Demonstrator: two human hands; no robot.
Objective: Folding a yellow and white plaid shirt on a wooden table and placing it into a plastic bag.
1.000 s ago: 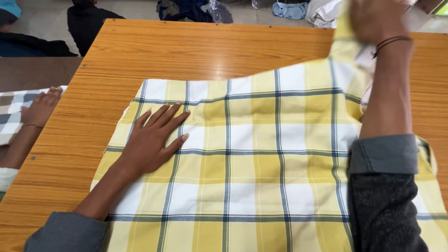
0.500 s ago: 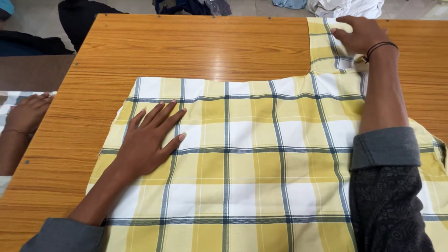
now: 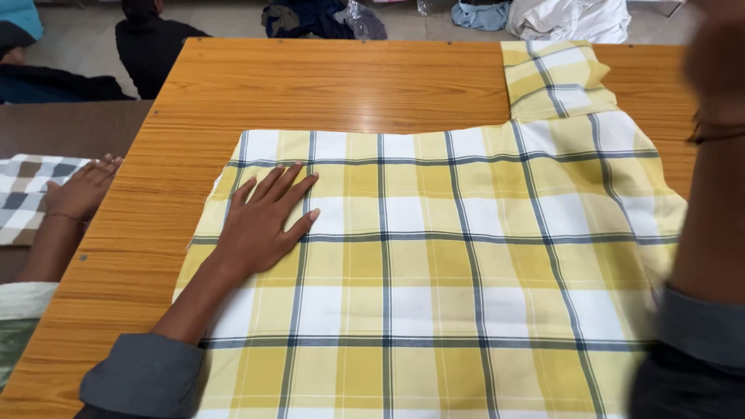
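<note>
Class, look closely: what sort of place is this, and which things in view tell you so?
Probably a garment or laundry workroom: a yellow checked shirt spread on a wooden table, another person's hand on a second checked cloth, and heaps of clothes on the floor.

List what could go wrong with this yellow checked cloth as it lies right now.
Only the left hand pins the cloth; the right hand is raised and blurred, so the right side could shift. The narrow flap lies near the table's far edge and might slip over. The near end may hang past the table, so the cloth could drag down.
</note>
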